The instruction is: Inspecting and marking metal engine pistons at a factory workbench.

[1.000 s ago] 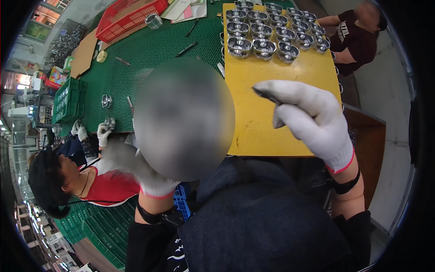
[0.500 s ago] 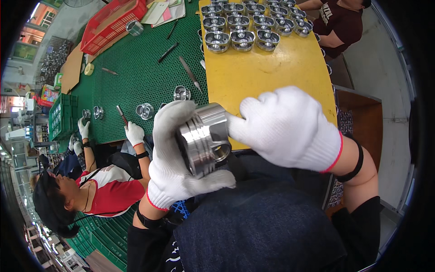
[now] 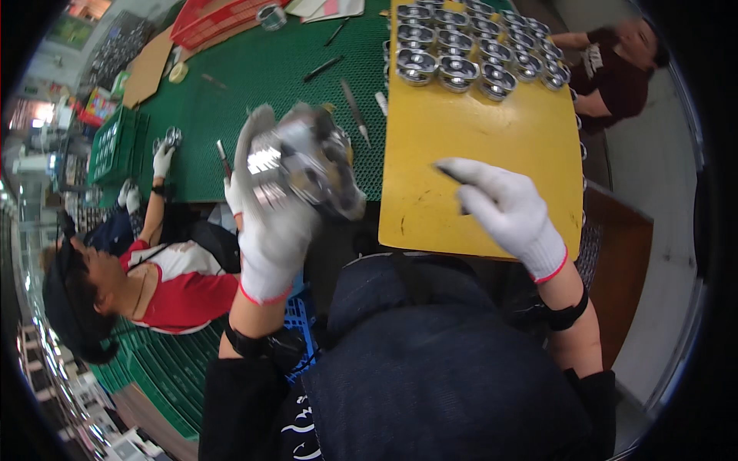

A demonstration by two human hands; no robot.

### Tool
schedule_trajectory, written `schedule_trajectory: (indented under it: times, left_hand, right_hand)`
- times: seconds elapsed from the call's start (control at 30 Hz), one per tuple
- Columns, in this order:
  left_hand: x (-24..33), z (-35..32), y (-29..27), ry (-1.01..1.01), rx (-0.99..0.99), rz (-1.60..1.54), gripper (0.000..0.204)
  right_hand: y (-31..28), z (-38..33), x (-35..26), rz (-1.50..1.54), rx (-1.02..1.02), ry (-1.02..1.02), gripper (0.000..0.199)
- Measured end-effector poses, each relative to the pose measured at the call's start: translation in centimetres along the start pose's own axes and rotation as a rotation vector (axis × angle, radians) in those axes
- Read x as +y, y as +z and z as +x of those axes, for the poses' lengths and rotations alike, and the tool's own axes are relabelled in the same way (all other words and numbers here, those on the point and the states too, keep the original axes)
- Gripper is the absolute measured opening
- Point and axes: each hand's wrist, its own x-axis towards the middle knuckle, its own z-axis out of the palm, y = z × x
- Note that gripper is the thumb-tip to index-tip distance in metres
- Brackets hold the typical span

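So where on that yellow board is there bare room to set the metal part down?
The near half of the yellow board is bare, between the rows of shiny metal cups at its far end and the right hand. The left hand holds the metal part.

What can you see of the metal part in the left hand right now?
The metal part is a shiny, silvery, roughly cylindrical piece, motion-blurred, so fine detail is unclear. It is held up in the air in the gloved left hand, whose fingers wrap its left side and underside. It sits tilted above the near edge of the green mat, left of the yellow board. The right hand is apart from it.
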Motion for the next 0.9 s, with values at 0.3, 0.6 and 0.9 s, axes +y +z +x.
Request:
schedule_trajectory:
  times: [0.3, 0.6, 0.9]
  left_hand:
    - [-7.7, 1.8, -23.7, -0.309, 0.568, 0.446, 0.038]
    - [-14.3, 10.8, -35.8, -0.232, 0.408, 1.184, 0.034]
    - [-14.8, 10.9, -33.9, -0.11, 0.817, 0.732, 0.044]
  right_hand:
    - [1.7, -6.5, 9.1, -0.167, -0.101, 0.66, 0.033]
    - [3.0, -7.1, 6.6, -0.173, -0.063, 0.917, 0.034]
    - [-0.6, -1.5, 9.1, -0.27, 0.033, 0.646, 0.034]
